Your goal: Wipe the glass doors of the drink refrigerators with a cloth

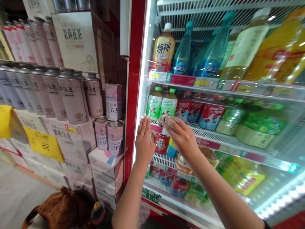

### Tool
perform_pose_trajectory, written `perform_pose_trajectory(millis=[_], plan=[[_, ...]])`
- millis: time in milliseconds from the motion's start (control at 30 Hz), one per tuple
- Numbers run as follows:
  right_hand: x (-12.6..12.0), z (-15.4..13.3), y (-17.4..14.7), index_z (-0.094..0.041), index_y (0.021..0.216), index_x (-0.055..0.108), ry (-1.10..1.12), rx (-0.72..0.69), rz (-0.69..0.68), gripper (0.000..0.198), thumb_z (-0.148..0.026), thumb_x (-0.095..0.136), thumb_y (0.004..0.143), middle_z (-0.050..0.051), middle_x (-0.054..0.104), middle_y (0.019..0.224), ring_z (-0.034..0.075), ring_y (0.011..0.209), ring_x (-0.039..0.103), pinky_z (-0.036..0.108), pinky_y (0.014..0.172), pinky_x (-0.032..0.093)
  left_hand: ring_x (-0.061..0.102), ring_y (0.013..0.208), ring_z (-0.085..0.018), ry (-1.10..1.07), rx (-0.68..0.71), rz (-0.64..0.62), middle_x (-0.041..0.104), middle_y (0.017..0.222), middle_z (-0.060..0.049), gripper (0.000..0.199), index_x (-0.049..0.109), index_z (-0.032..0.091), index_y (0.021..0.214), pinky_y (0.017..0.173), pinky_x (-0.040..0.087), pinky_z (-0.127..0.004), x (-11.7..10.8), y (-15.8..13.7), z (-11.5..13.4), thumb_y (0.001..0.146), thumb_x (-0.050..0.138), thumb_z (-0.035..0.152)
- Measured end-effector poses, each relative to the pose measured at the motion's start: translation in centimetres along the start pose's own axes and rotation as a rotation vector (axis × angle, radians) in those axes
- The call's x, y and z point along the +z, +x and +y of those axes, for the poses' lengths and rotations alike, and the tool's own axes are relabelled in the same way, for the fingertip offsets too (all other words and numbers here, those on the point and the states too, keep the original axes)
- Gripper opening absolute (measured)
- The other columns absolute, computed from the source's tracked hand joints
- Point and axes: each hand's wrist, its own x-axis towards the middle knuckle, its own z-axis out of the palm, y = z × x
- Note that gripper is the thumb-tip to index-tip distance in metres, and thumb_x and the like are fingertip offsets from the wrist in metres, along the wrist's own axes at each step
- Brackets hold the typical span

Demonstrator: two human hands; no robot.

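Observation:
My left hand is raised to the left side of the lit drinks fridge, its fingers stretched out and held together, palm toward the glass door. Whether the palm touches the glass I cannot tell. To its right, my right hand is closed on a small crumpled greyish cloth, held up against the glass. Behind the cloth stand green-and-white bottles with green caps, on the middle shelf. Red drink packs sit beside them. My right fingertips are partly hidden by the cloth.
Left of the red fridge frame, pinkish cans and cartons are stacked. Smaller cans stand close to my left forearm. A brown bag and a dark bottle with a yellow cap are low at the front.

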Motion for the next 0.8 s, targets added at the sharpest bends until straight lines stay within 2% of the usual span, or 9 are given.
perform_pose_trajectory(millis=[100, 200, 333, 433, 500, 600, 733, 800], plan=[[-0.1, 0.1, 0.3, -0.022, 0.154, 0.068, 0.007, 0.056, 0.01, 0.048, -0.009, 0.06, 0.108, 0.011, 0.08, 0.141, 0.028, 0.128, 0.074, 0.043, 0.109, 0.069, 0.035, 0.167, -0.029, 0.015, 0.009, 0.002, 0.028, 0.183, 0.009, 0.099, -0.001, 0.053, 0.177, 0.136, 0.046, -0.06, 0.3, -0.2, 0.2, 0.105, 0.052, 0.011], [0.8, -0.2, 1.9, -0.022, 0.149, 0.072, 0.015, 0.103, 0.035, 0.043, -0.011, 0.059, 0.109, 0.011, 0.08, 0.141, 0.028, 0.127, 0.073, 0.043, 0.109, 0.069, 0.034, 0.169, -0.028, 0.044, 0.029, 0.02, 0.031, 0.184, 0.001, 0.094, 0.003, 0.045, 0.18, 0.139, 0.042, -0.055, 0.6, -0.3, 0.2, 0.106, 0.051, 0.01], [1.9, -0.8, 3.1, -0.022, 0.146, 0.073, 0.064, 0.12, 0.024, 0.042, -0.011, 0.055, 0.11, 0.012, 0.079, 0.14, 0.027, 0.131, 0.072, 0.043, 0.111, 0.068, 0.035, 0.169, -0.028, 0.036, 0.072, 0.08, 0.035, 0.184, -0.007, 0.084, 0.013, 0.035, 0.181, 0.141, 0.037, -0.048, 0.9, 0.0, 0.5, 0.11, 0.057, 0.02], [1.8, -0.8, 2.8, -0.022, 0.156, 0.063, 0.135, 0.182, 0.02, 0.05, -0.008, 0.051, 0.11, 0.013, 0.074, 0.148, 0.027, 0.136, 0.069, 0.042, 0.113, 0.066, 0.047, 0.164, -0.026, 0.0, 0.13, 0.163, 0.045, 0.179, -0.009, 0.079, 0.023, 0.033, 0.18, 0.136, 0.045, -0.044, 1.0, 0.3, 1.7, 0.11, 0.061, 0.022], [1.7, -0.7, 2.5, -0.024, 0.159, 0.058, 0.187, 0.295, 0.054, 0.052, -0.01, 0.05, 0.11, 0.013, 0.067, 0.156, 0.027, 0.135, 0.07, 0.041, 0.106, 0.069, 0.053, 0.16, -0.024, -0.031, 0.176, 0.199, 0.053, 0.174, -0.008, 0.078, 0.027, 0.034, 0.178, 0.133, 0.05, -0.042, 1.1, 0.5, 2.5, 0.11, 0.062, 0.02], [1.6, -0.5, 2.5, -0.025, 0.144, 0.066, 0.27, 0.445, 0.101, 0.036, -0.018, 0.051, 0.111, 0.015, 0.065, 0.15, 0.029, 0.129, 0.071, 0.043, 0.099, 0.07, 0.056, 0.158, -0.024, -0.066, 0.218, 0.198, 0.06, 0.168, -0.009, 0.074, 0.032, 0.036, 0.177, 0.131, 0.052, -0.043, 1.4, 0.8, 3.1, 0.11, 0.062, 0.021], [1.8, -0.6, 3.1, -0.023, 0.116, 0.075, 0.283, 0.496, 0.156, 0.021, -0.017, 0.057, 0.109, 0.015, 0.066, 0.137, 0.03, 0.13, 0.065, 0.049, 0.111, 0.063, 0.062, 0.152, -0.026, -0.079, 0.258, 0.201, 0.065, 0.16, -0.011, 0.069, 0.039, 0.033, 0.174, 0.127, 0.056, -0.046, 1.5, 1.6, 2.7, 0.11, 0.063, 0.024], [1.7, -0.9, 3.3, -0.024, 0.11, 0.078, 0.233, 0.555, 0.162, 0.02, -0.017, 0.059, 0.108, 0.014, 0.069, 0.129, 0.031, 0.124, 0.065, 0.052, 0.108, 0.062, 0.065, 0.149, -0.026, -0.077, 0.272, 0.206, 0.067, 0.156, -0.011, 0.066, 0.043, 0.032, 0.171, 0.126, 0.057, -0.045, 1.5, 2.2, 2.5, 0.11, 0.065, 0.024]])
